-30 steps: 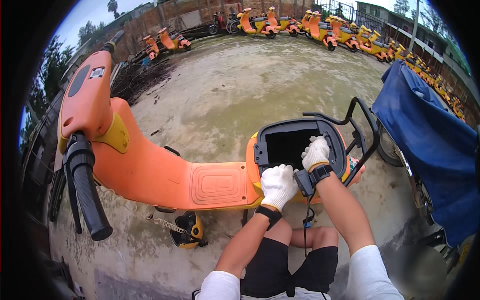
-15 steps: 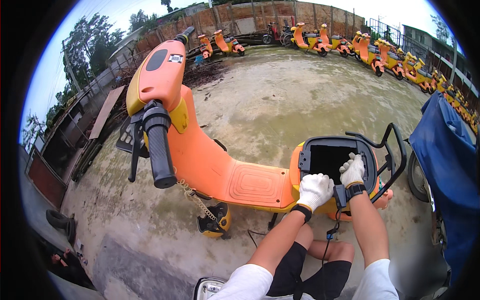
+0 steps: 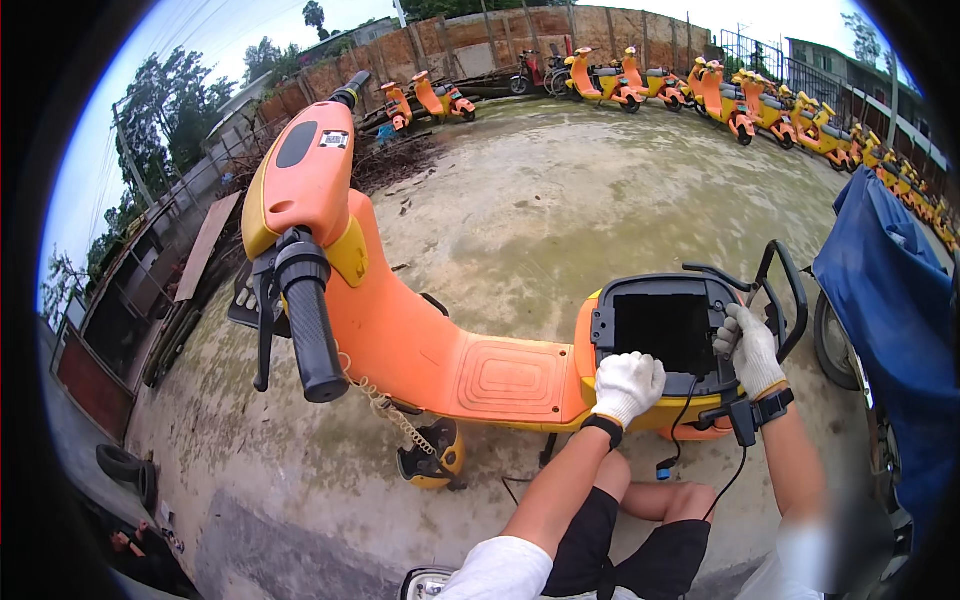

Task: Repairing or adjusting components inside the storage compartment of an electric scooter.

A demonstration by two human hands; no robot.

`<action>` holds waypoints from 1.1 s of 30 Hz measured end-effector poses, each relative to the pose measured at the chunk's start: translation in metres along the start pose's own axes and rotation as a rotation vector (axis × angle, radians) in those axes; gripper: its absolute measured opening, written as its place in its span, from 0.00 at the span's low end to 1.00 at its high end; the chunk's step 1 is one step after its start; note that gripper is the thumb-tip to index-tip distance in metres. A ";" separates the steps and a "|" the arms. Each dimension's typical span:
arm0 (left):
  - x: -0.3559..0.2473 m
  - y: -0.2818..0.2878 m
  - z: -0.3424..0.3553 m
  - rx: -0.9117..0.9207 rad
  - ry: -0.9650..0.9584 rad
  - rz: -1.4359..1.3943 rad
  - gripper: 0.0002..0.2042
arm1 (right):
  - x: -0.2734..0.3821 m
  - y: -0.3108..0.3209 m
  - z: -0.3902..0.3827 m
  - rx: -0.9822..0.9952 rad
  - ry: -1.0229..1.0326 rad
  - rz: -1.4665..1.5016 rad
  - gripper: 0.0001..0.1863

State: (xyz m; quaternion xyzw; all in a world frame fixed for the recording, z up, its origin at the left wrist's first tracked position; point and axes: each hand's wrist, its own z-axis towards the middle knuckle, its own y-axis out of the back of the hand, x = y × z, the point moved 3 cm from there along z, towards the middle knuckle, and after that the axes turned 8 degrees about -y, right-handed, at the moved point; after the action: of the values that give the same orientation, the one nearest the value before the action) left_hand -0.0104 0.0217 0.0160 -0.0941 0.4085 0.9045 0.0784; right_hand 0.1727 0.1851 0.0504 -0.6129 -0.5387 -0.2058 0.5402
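Note:
An orange-and-yellow scooter [image 3: 390, 300] stands sideways, its black-rimmed seat compartment [image 3: 660, 330] open with a dark interior. My left hand [image 3: 630, 385], in a white knit glove, is closed at the compartment's front edge; what it grips is hidden. My right hand [image 3: 745, 345], also gloved, has fingers curled at the compartment's right rim; I cannot make out what they grip. A black boxy device [image 3: 740, 422] hangs beside my right wrist with a cable running down. Another cable with a blue-tipped connector [image 3: 665, 468] dangles below the compartment.
A yellow-and-black helmet [image 3: 448, 462] hangs beneath the footboard on a coiled cord. A blue-covered vehicle [image 3: 890, 330] stands close on my right. Rows of scooters [image 3: 720, 100] line the back wall. Tyres [image 3: 125, 470] lie at left near dark debris and planks.
My right hand has moved right, out to the compartment's rim, and the black device has shifted right with it. The blue-tipped connector now hangs apart. The view has swung left since a second ago.

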 end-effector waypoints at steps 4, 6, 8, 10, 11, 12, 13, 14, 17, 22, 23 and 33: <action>0.000 0.003 0.002 0.012 0.013 0.015 0.17 | 0.019 -0.002 -0.018 -0.146 0.062 -0.420 0.17; -0.001 0.002 0.002 0.045 0.033 0.027 0.17 | 0.027 -0.004 -0.026 -0.154 0.066 -0.518 0.21; -0.001 0.003 0.001 -0.013 -0.007 0.014 0.18 | 0.032 -0.006 -0.031 -0.217 0.155 -0.732 0.24; -0.001 -0.001 0.001 -0.003 0.003 0.052 0.18 | 0.038 -0.006 -0.035 -0.295 0.296 -1.045 0.25; -0.001 -0.001 0.001 -0.029 -0.018 0.063 0.18 | 0.039 -0.009 -0.035 -0.390 0.424 -1.209 0.26; 0.000 -0.002 0.001 -0.022 -0.017 0.059 0.18 | 0.039 -0.008 -0.036 -0.370 0.418 -1.274 0.27; -0.001 -0.004 0.002 -0.010 -0.012 0.082 0.18 | 0.038 -0.009 -0.034 -0.390 0.390 -1.336 0.27; 0.000 -0.005 0.002 0.005 -0.005 0.083 0.18 | 0.039 -0.009 -0.033 -0.360 0.344 -1.425 0.26; -0.001 -0.003 0.003 -0.020 -0.015 0.088 0.18 | 0.039 -0.015 -0.028 -0.365 0.273 -1.602 0.24; -0.002 0.000 0.003 -0.031 -0.008 0.083 0.17 | 0.035 -0.023 -0.021 -0.305 0.366 -1.690 0.21; -0.002 0.000 0.003 -0.020 -0.005 0.089 0.17 | 0.035 -0.023 -0.020 -0.297 0.410 -1.702 0.20; -0.002 0.000 0.003 -0.056 -0.017 0.100 0.17 | 0.029 -0.020 -0.008 -0.330 0.597 -1.843 0.12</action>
State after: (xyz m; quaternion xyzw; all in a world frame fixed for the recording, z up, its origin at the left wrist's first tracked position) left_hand -0.0085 0.0238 0.0186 -0.0677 0.3866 0.9192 0.0338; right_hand 0.1672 0.1876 0.0856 0.0568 -0.6118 -0.7658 0.1897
